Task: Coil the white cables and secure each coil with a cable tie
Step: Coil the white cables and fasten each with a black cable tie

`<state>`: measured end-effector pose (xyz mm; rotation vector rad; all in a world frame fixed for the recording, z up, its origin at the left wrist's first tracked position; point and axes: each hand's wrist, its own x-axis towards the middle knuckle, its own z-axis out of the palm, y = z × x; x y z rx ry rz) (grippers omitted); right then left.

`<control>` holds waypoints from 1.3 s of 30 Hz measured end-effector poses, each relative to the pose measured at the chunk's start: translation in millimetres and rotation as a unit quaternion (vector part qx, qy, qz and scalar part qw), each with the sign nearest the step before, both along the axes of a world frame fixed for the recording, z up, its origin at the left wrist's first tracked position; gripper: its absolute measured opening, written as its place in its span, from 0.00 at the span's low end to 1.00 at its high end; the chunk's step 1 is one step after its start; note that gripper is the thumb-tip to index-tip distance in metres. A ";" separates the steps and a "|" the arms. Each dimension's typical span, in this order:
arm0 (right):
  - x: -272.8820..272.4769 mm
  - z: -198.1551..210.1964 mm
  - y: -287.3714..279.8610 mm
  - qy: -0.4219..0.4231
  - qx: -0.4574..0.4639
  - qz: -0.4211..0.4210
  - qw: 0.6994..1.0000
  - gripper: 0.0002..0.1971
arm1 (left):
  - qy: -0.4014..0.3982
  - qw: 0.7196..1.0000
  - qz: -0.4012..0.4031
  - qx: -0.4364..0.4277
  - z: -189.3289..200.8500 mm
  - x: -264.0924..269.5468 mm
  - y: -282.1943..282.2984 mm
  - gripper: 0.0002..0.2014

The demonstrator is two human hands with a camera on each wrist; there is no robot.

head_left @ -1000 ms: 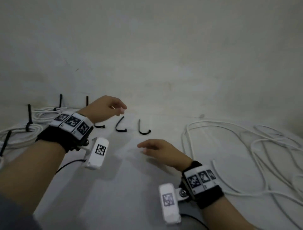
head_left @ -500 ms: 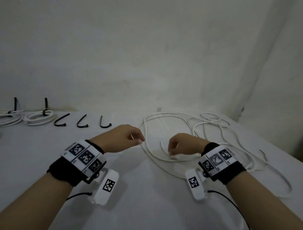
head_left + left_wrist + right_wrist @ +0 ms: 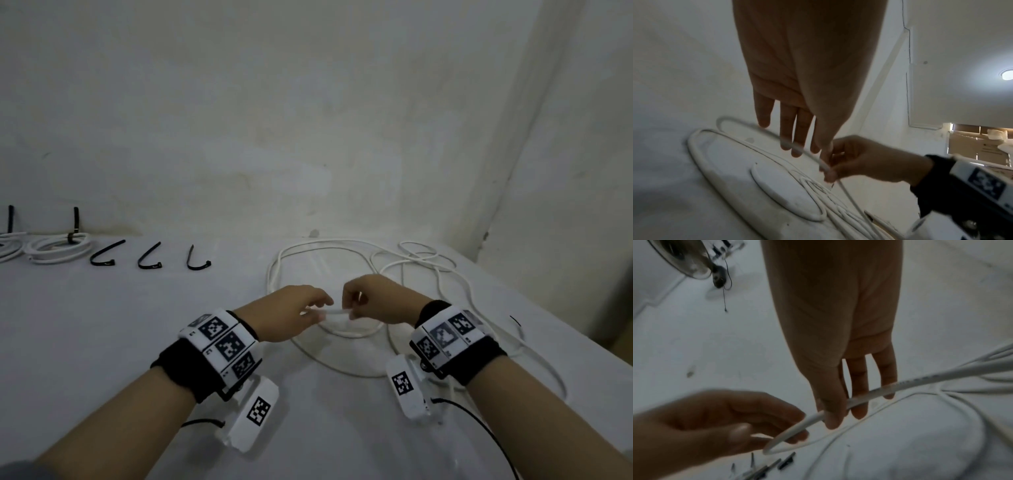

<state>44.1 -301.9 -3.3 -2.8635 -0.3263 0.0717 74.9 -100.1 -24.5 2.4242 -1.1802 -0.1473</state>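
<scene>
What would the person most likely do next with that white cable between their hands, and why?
Probably bend the first loop. The right hand pinches the white cable near its end, the left hand reaches for it, and the rest lies sprawled uncoiled on the table, with spare black cable ties waiting.

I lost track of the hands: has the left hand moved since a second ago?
Yes. The left hand went from beside the loose black cable ties rightward to the white cable.

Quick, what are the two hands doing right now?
Left hand: fingers curl around the end of the loose white cable.
Right hand: pinches the same cable further along.
</scene>
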 end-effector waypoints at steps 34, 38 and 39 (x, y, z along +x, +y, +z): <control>-32.2 28.7 36.6 -0.046 0.412 -0.066 0.908 0.13 | -0.071 0.995 0.009 -0.069 45.3 -34.4 53.3 0.33; -22.9 37.9 63.0 -0.081 0.465 -0.044 0.880 0.12 | -0.043 0.998 0.011 0.054 51.8 -60.3 57.6 0.20; -20.9 39.7 68.7 -0.088 0.478 -0.042 0.873 0.12 | -0.056 0.997 0.015 0.047 53.1 -62.4 60.7 0.15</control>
